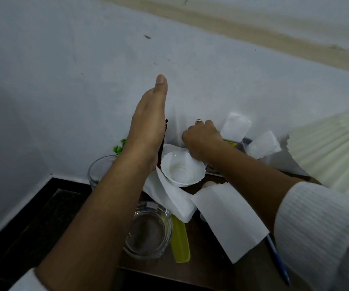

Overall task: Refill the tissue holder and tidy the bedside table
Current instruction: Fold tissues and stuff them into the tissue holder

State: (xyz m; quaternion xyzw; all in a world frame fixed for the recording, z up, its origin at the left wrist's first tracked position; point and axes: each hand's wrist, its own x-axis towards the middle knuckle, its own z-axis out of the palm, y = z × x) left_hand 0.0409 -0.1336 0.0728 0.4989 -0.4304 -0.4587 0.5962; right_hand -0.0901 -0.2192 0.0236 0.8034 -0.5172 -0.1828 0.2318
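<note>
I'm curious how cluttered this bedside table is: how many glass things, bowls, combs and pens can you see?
Glass things: 2, a tumbler and an ashtray
Bowls: 1
Combs: 1
Pens: 1
Total: 5

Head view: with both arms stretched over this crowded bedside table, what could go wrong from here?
1. The white bowl appears to rest partly on a loose tissue, close beside the right hand and wrist. Tugging that tissue or drawing the arm back could tip the bowl.
2. The glass ashtray stands at the left edge of the table, beside the left forearm. A sideways nudge might push it off.
</note>
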